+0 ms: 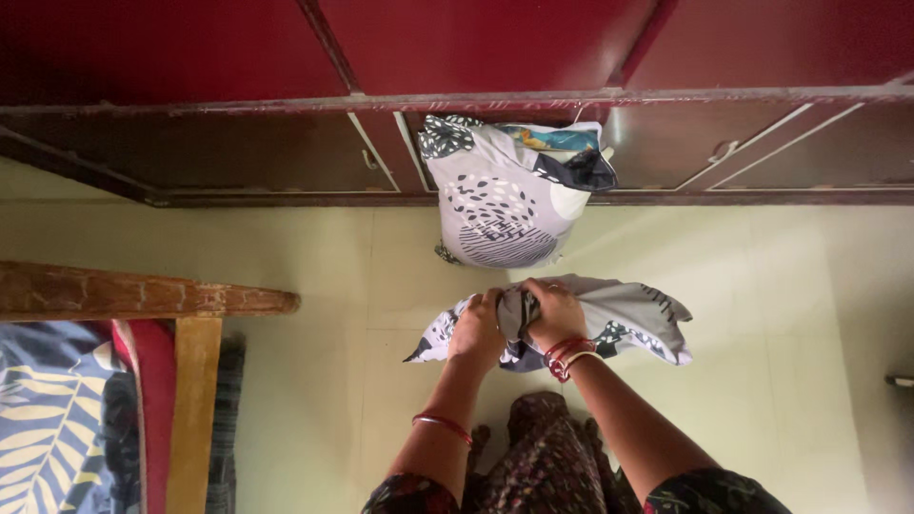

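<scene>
Your left hand and right hand are both stretched out ahead of you at about the same height, forearms angled in so the hands almost meet in the middle of the view. Red bangles ring each wrist. Both fists are curled tight: your fingers are pressed together and wrapped around a bunched fold of the grey patterned cloth, knuckles facing up. The gathered part sits right between your two hands, squeezed in both grips. From there the cloth spills out both ways, a short pointed corner hanging to the left of your left hand and a longer, wider flap running to the right past your right hand, held up off the floor.

Beyond your hands, a stuffed pillow in matching grey print leans against the dark red cabinet along the far side, near but apart from the cloth. The pale tiled floor lies open to the right of your hands and between the cloth and the cabinet. On your left, the wooden bed frame juts in with a leaf-print sheet below it, well apart from your left hand.
</scene>
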